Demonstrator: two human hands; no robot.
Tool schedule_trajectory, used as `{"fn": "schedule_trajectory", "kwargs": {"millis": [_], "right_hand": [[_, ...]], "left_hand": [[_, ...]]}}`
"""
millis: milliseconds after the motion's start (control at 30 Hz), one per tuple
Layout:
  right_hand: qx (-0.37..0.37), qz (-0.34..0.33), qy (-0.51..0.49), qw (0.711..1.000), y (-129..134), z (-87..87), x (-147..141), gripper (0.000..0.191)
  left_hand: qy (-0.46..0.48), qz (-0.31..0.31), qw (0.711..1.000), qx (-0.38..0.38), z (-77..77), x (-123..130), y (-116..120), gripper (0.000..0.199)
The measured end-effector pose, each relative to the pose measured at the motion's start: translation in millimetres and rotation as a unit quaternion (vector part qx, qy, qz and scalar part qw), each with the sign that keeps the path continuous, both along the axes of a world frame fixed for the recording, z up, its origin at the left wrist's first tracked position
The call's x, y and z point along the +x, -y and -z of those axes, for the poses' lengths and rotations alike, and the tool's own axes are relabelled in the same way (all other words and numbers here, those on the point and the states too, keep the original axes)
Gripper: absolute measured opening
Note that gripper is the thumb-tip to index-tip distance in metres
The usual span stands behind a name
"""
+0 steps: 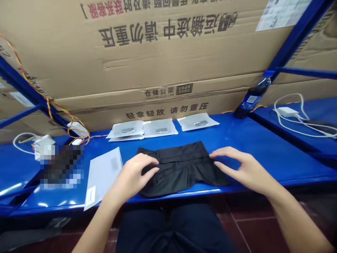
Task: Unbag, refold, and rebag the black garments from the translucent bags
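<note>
Brown printed cardboard (168, 59) stands along the back edge of a blue painted metal shelf (263, 151). Towards the left end, a flat white plastic bag (102, 175) lies askew with one corner at the front edge; a brush from the forearm beside it could, in this assessment, knock it off. The left hand (137, 170) has thumb and forefinger apart, tips at the fabric; whether its hidden fingers hold anything cannot be told. Flat white packets (160, 127) lie by the back edge, judged at low risk. One folded, creased black fabric piece (179, 168) lies mid-shelf, reaching close to the front edge: uneven tension would likely skew its fold, and a pull nearward could drag it over. The right hand (244, 168) has thumb and forefinger apart at the fabric's right edge; lacking a visible pinch, that side may slip. Near the back right corner, a dark plastic drink bottle with a blue cap (252, 98) could topple if struck.
</note>
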State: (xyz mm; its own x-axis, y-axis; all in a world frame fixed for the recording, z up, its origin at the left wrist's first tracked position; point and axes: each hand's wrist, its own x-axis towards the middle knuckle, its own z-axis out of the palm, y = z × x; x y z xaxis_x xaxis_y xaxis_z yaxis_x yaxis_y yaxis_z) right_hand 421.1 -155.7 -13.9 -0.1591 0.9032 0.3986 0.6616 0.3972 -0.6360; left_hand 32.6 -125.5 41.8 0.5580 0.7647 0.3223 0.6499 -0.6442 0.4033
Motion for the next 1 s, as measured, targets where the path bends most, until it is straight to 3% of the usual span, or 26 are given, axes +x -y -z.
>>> {"fn": "schedule_trajectory", "kwargs": {"millis": [100,200,367,500,600,667,800,1000], "right_hand": [[0.038,-0.026,0.082,0.996,-27.6,4.8,-12.2,0.031],[0.043,-0.036,0.107,0.993,-32.3,11.1,-14.8,0.029],[0.011,-0.030,0.023,0.999,-28.7,0.3,-14.7,0.023],[-0.058,-0.005,-0.057,0.997,-82.7,-8.4,-18.7,0.030],[-0.116,-0.005,-0.081,0.990,-129.3,-2.6,-23.2,0.036],[-0.123,0.003,-0.081,0.989,-145.0,4.6,-24.8,0.039],[-0.110,0.009,-0.080,0.991,-144.3,15.8,-23.2,0.046],[-0.127,0.024,-0.083,0.988,-143.0,17.5,-23.4,0.046]], "left_hand": [[-0.097,0.056,0.992,0.051,14.1,22.3,-32.5,0.017],[-0.144,0.073,0.985,0.063,22.9,24.1,-39.4,0.012],[-0.042,0.051,0.998,-0.017,8.8,10.5,-38.1,0.027],[0.069,-0.013,0.988,-0.138,3.1,15.8,-88.3,0.033],[0.098,-0.028,0.972,-0.211,16.9,21.6,-131.7,0.041],[0.104,-0.031,0.969,-0.220,28.9,22.4,-147.8,0.048],[0.124,-0.032,0.964,-0.232,42.2,16.5,-152.3,0.055],[0.130,-0.035,0.959,-0.251,42.3,10.9,-150.4,0.051]]}}
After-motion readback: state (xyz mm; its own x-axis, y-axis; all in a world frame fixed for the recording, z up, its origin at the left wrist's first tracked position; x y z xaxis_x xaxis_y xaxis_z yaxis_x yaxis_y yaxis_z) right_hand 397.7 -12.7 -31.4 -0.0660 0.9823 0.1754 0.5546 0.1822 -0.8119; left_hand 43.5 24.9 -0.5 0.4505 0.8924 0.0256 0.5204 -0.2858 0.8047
